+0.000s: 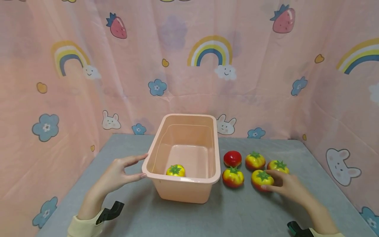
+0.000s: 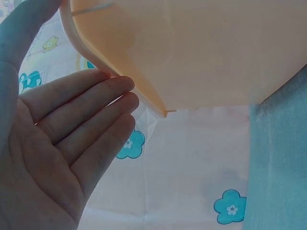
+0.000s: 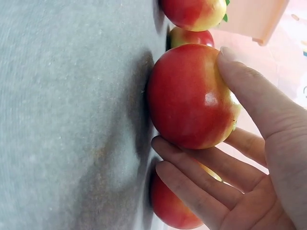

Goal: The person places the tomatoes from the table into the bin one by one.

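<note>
My right hand (image 1: pixel 285 185) holds a red and yellow tomato (image 1: pixel 262 179) with a green leafy top, thumb on one side and fingers on the other. In the right wrist view the same tomato (image 3: pixel 184 98) sits against the grey tabletop. My left hand (image 1: pixel 119 172) touches the left rim of a peach plastic bin (image 1: pixel 185 189), its fingers nearly straight, as the left wrist view shows of the hand (image 2: pixel 67 139). Inside the bin lies another tomato (image 1: pixel 176 170), yellow with a green top.
Several more tomatoes stand right of the bin: a plain red one (image 1: pixel 232 159), a red-yellow one (image 1: pixel 233 177) near the bin, one behind (image 1: pixel 255 161), and one beyond my right hand (image 1: pixel 277 165). A patterned pink curtain (image 1: pixel 133 65) hangs behind the grey table (image 1: pixel 237 214).
</note>
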`<state>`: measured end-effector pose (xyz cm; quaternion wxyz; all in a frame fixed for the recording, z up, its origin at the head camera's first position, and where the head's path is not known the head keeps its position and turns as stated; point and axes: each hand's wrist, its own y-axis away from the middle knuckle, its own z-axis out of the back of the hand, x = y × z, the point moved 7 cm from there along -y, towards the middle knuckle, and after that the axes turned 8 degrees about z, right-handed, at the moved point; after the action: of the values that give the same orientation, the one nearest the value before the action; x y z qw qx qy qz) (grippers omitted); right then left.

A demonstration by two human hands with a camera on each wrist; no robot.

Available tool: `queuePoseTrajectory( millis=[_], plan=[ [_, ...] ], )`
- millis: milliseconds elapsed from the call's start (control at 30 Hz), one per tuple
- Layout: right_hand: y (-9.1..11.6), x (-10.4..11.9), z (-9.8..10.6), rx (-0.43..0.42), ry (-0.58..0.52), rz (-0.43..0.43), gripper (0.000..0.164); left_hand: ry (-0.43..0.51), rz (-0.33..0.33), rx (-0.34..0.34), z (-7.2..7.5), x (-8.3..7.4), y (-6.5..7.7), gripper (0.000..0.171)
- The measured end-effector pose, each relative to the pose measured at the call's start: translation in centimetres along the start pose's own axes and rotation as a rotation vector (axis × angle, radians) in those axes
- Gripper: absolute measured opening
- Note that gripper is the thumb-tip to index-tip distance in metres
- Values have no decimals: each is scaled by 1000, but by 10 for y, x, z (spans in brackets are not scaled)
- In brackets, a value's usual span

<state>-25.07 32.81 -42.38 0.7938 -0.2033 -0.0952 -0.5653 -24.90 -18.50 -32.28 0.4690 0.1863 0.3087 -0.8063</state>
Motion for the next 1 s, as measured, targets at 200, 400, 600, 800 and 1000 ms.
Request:
queuePoseTrajectory(
  millis=[200, 400, 600, 800, 1000],
  plan=[
    [-1, 0, -1, 6, -13, 3, 67, -2, -4, -3, 0, -1, 0, 56],
    [-1, -1, -1, 37, -47, -27, 71, 5, -8, -10, -1, 0, 1, 56],
    [0, -1, 2, 35, -42, -40, 73, 6, -7, -9, -1, 1, 1, 56],
    [0, 5, 10, 29, -29, -36, 71, 0, -8, -3, -1, -1, 1, 56],
    [-1, 9, 13, 59, -71, -60, 72, -4, -15, -6, 0, 0, 1, 56]
  ],
)
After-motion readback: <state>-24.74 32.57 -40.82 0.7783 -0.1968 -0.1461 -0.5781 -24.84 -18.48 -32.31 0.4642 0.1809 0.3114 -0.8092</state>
